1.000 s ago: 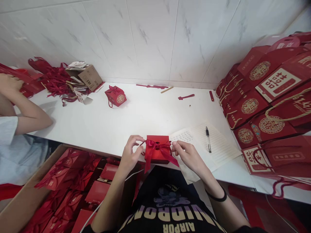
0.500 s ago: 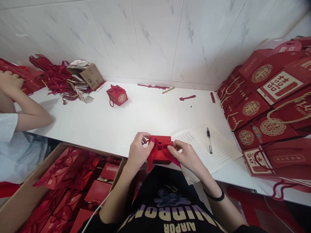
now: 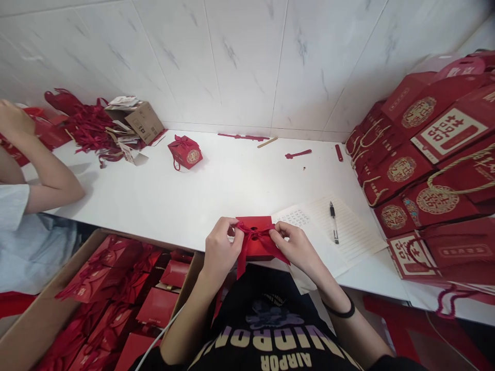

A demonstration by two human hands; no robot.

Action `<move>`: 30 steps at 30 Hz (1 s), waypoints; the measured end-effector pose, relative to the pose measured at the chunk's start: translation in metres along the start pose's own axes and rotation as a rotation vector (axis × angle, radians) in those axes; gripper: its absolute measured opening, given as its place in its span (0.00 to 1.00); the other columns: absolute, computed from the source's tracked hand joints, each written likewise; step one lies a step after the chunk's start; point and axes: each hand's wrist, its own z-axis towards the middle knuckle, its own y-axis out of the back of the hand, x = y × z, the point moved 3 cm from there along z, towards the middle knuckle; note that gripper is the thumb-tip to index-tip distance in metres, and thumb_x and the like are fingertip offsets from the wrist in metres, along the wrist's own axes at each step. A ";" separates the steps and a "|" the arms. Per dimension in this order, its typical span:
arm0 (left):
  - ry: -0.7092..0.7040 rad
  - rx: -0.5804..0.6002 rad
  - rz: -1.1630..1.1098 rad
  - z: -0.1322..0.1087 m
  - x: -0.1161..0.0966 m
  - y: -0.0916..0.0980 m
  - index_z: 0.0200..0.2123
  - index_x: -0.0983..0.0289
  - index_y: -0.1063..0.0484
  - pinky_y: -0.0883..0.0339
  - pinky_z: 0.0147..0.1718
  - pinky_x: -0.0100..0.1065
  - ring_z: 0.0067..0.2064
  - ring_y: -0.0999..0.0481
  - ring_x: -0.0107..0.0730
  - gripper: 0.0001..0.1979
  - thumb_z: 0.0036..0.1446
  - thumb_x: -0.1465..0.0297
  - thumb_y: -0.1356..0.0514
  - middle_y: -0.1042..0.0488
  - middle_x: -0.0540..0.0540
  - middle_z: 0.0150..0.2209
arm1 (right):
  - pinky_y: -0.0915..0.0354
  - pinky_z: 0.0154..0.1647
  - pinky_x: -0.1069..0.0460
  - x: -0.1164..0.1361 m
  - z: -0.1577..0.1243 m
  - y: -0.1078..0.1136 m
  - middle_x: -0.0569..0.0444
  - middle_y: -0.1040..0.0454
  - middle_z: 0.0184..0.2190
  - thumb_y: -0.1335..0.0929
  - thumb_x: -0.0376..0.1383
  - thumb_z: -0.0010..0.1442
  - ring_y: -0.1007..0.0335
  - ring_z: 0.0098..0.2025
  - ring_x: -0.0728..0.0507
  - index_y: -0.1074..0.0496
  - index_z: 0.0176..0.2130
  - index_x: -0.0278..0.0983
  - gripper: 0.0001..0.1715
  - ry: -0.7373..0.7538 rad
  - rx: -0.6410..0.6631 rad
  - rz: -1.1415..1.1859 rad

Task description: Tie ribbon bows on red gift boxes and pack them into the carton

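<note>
Pinching one red ribbon (image 3: 262, 234), two hands (image 3: 221, 246) (image 3: 296, 246) flank one box (image 3: 257, 249).

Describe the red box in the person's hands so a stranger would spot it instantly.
Find the long white table, then its near edge, just left of the lined paper. There, between the left hand and the right hand, sits a red box. Unlike the small box farther back, this one has both hands pinching its ribbon.

Soft light brightens the white tabletop (image 3: 240, 180), faint shadow pools beside a co-worker's forearm (image 3: 50, 165), pale glare touches the tiled wall (image 3: 247, 67), wide-angle distortion stretches red bags (image 3: 415, 180) at right, upper-right corner darkens.
</note>
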 end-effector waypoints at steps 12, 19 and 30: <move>0.123 0.051 0.009 0.005 0.000 -0.003 0.30 0.63 0.34 0.35 0.28 0.30 0.26 0.30 0.27 0.03 0.53 0.71 0.46 0.29 0.49 0.27 | 0.49 0.23 0.53 0.000 0.004 -0.005 0.59 0.43 0.16 0.40 0.46 0.55 0.47 0.21 0.48 0.44 0.20 0.39 0.19 0.030 -0.100 -0.103; 0.173 0.101 -0.102 -0.011 0.004 0.002 0.35 0.63 0.34 0.34 0.28 0.28 0.32 0.28 0.29 0.09 0.48 0.75 0.47 0.29 0.51 0.31 | 0.47 0.26 0.53 -0.001 0.001 -0.004 0.59 0.40 0.19 0.40 0.40 0.55 0.43 0.24 0.48 0.43 0.22 0.38 0.13 0.046 -0.058 -0.009; 0.435 0.357 -0.163 -0.005 0.006 0.015 0.25 0.62 0.41 0.44 0.28 0.31 0.26 0.38 0.27 0.18 0.58 0.54 0.50 0.38 0.47 0.23 | 0.47 0.26 0.53 0.007 0.002 0.004 0.59 0.38 0.20 0.39 0.51 0.60 0.42 0.25 0.47 0.41 0.24 0.38 0.23 0.024 0.067 -0.044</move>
